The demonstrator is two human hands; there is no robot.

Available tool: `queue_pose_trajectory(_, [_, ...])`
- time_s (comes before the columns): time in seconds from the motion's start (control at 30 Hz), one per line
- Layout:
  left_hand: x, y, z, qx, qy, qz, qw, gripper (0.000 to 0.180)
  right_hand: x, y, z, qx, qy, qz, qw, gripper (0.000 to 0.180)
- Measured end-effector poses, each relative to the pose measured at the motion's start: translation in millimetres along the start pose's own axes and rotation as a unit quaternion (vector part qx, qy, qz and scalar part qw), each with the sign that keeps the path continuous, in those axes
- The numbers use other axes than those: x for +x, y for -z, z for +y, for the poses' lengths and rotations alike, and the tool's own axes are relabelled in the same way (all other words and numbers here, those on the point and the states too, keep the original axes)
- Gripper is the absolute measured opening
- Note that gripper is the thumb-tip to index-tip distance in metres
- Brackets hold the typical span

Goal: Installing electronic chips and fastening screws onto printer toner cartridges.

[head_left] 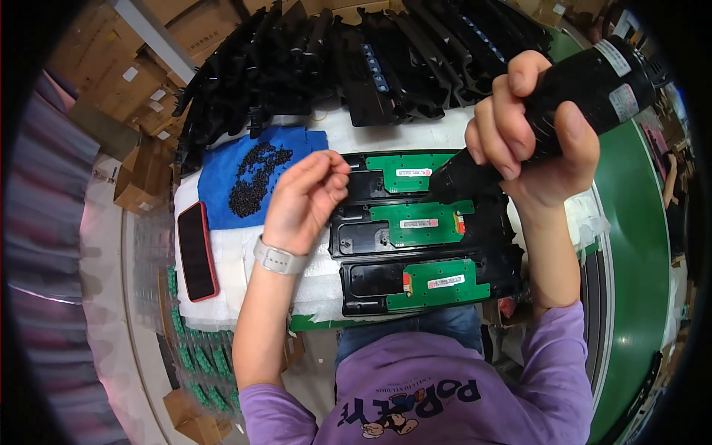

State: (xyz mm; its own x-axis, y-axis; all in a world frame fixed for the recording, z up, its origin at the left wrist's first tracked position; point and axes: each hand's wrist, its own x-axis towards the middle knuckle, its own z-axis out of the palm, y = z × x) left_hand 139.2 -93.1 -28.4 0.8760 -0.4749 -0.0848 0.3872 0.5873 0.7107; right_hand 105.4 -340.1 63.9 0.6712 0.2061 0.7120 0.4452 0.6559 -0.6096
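My right hand [523, 133] is wrapped round a black electric screwdriver [593, 81], held tilted with its dark nose pointing down left over the top panel. Three black plastic panels [360, 279] lie in a row in front of me, each bearing a green circuit board [445, 282] with a white label. At the left end of the top panel [361, 184] is my left hand [308, 196], its thumb and fingertips pinched together; whatever is between them is too small to make out. Beside that hand, a heap of small black screws [256, 185] lies on a blue cloth [219, 167]. The screwdriver's tip is hard to see against the black plastic.
Many long black plastic parts [371, 89] are stacked along the far side. A red-edged phone [196, 252] lies at the left on the white padding. Green pieces [208, 363] sit in clear trays lower left. Cardboard boxes [111, 67] stand far left; a green surface [638, 222] runs along the right.
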Motion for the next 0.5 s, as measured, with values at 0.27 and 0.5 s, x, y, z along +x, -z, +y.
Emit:
queue_pose_trajectory(0.27, [-11,-31,-8,0.207,0.035,-0.011,0.978,0.017,-1,-4,-15,-0.028,-0.03,-0.02,0.999,0.041])
queue_pose_trajectory(0.5, [-17,-45,-15,0.333,0.022,-0.067,0.94,0.013,-3,-10,-21,-0.065,-0.045,-0.022,0.997,0.043])
